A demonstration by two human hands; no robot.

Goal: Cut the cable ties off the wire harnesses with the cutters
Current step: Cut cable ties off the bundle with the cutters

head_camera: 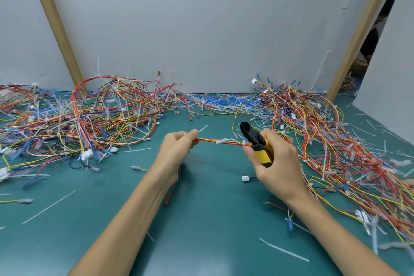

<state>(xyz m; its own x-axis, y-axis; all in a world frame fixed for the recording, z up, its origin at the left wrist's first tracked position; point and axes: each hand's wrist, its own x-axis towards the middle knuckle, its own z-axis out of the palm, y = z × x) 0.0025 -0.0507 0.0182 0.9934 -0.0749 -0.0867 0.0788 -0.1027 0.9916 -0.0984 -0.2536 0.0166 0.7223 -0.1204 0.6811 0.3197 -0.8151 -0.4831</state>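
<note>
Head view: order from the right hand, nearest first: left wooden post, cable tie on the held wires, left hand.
1. Cable tie, on held wires, left of the right hand.
2. Left hand, gripping the wires' far end.
3. Left wooden post, far back left.

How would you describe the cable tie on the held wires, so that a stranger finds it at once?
Above the green mat, the left hand and right hand, holding cutters, stretch a red and yellow wire bundle. The white cable tie is wrapped round its middle, unlike the cut ties lying loose on the mat.
</note>
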